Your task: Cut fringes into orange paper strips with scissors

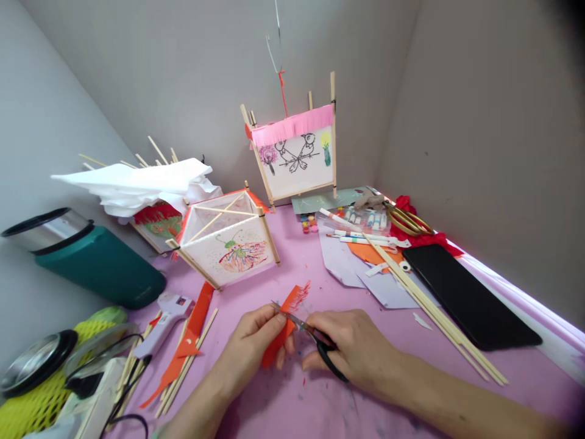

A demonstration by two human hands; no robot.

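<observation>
My left hand (258,341) pinches a strip of orange-red paper (292,297), whose far end is cut into a thin, curling fringe. My right hand (350,344) has its fingers in the black handles of a pair of scissors (304,326). The scissors' blades lie across the strip, close to my left fingertips. Just beyond my hands stands a lantern (242,253) of wooden sticks and white paper, with a coloured insect drawn on its front. Small red scraps are scattered on the pink tabletop (297,256) around the paper.
Another lantern (297,158) with a pink fringe hangs behind. At left are a teal tumbler (100,262), a glue gun (167,320) and more orange paper (194,329). Wooden sticks (429,305), a black phone (470,292), markers (365,238) and gold-handled scissors (409,219) lie at right.
</observation>
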